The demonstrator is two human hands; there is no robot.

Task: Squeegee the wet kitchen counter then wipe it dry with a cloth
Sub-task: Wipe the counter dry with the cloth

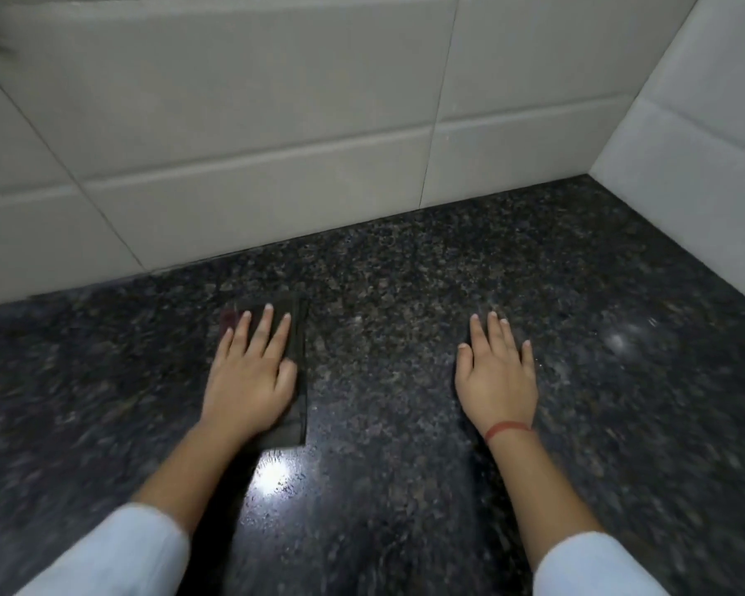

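Note:
A dark folded cloth [297, 337] lies flat on the black speckled granite counter [396, 294], left of centre. My left hand [250, 372] presses on it with straight, spread fingers and covers most of its left half. My right hand [497, 376] rests palm down on the bare counter to the right, fingers straight, a red thread band at its wrist. A bright light reflection shines on the counter just below the cloth. No squeegee is in view.
A wall of pale grey tiles [250, 135] runs along the back of the counter. A second tiled wall [702, 135] closes the right side and forms a corner at the back right.

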